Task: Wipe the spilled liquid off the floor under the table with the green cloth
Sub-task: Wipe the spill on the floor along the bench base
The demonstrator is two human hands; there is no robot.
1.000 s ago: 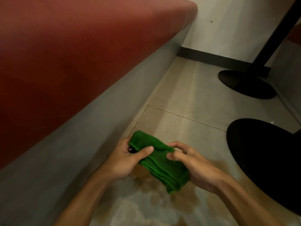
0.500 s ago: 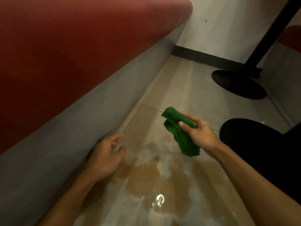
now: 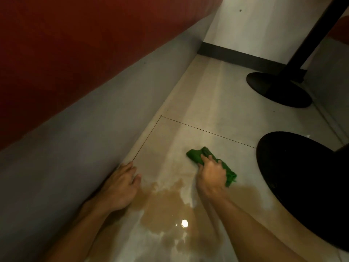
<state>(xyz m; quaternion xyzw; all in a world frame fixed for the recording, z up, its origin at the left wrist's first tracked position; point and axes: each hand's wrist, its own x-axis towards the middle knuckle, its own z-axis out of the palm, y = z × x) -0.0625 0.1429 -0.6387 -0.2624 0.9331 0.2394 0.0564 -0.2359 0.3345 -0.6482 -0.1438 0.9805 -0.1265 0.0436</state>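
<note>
Half a second earlier the green cloth point(image 3: 211, 164) hung in the air from the right hand point(image 3: 212, 172); now that hand has come down and presses the bunched cloth flat on the floor point(image 3: 217, 114), fingers curled over it. The left hand point(image 3: 120, 188) has planted itself, fingers spread, on the floor against the grey bench base point(image 3: 79, 148). What matters next: the brown spill point(image 3: 166, 208) lies nearer than the cloth, between the two forearms and slightly left, its far edge just short of the cloth. The cloth's long axis runs far-left to near-right, so a pull toward the near side would likely sweep it broadside through the puddle, clear of the black desk foot point(image 3: 306, 178) on the right.
</note>
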